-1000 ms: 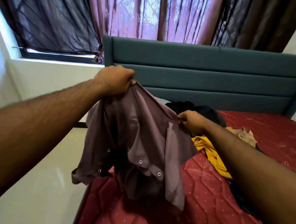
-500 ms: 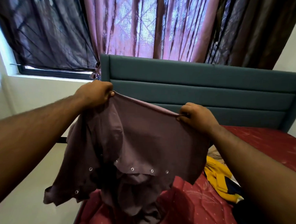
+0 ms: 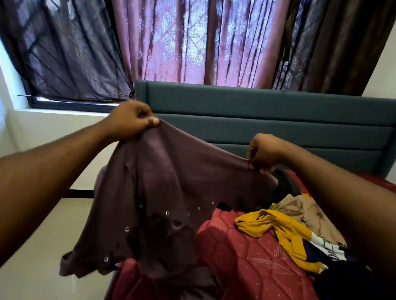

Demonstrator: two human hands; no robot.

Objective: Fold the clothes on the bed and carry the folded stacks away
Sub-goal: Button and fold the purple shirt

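A mauve shirt (image 3: 167, 194) was held up above the left edge of the bed (image 3: 250, 262), pinched along its top hem by both hands. The left hand (image 3: 129, 120) was closed on one end of the hem, thumb and fingers clamped over the cloth; the right hand (image 3: 263, 152) was closed on the other end, the fabric caught between its fingertips. The hem sagged in a shallow curve between the two grips. The shirt's cloth looked thin and matte, and a row of small metal snap rings was seen across its hanging front. Its lower part trailed onto the mattress, and how it was laid out there could not be made out.

The mattress was covered in red quilted fabric stitched in a diamond pattern with small pale dots. Toward the right edge of the bed a loose pile of clothes was left: a yellow garment (image 3: 280, 230), a tan garment (image 3: 304, 208) behind it, and a dark garment (image 3: 284, 184) largely hidden behind the shirt and the right forearm. White lettering on a dark panel beside the yellow cloth was too blurred to be read. A teal padded headboard (image 3: 263, 112) with horizontal channels stood behind, under sheer curtains (image 3: 187, 34).
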